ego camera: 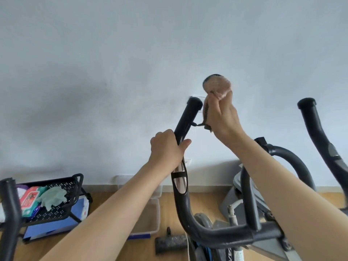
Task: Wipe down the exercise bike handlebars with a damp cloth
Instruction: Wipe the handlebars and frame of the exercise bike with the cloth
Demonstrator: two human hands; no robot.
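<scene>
The exercise bike's left handlebar (189, 113) is a black upright tube with a rounded end cap and a chrome sensor strip lower down. My left hand (166, 150) is wrapped around its middle. My right hand (222, 114) is raised just right of the tube's top and grips a pinkish-brown cloth (216, 84), which bunches above my fingers; a thin strand of it touches the tube. The right handlebar (316, 129) rises untouched at the far right.
A black perforated metal rack (56, 200) at lower left holds wipe packets and a green rag. A clear plastic box (150, 210) lies on the wooden floor by the white wall. Another black tube (9, 213) stands at the left edge. The bike's grey frame (235, 236) fills the lower right.
</scene>
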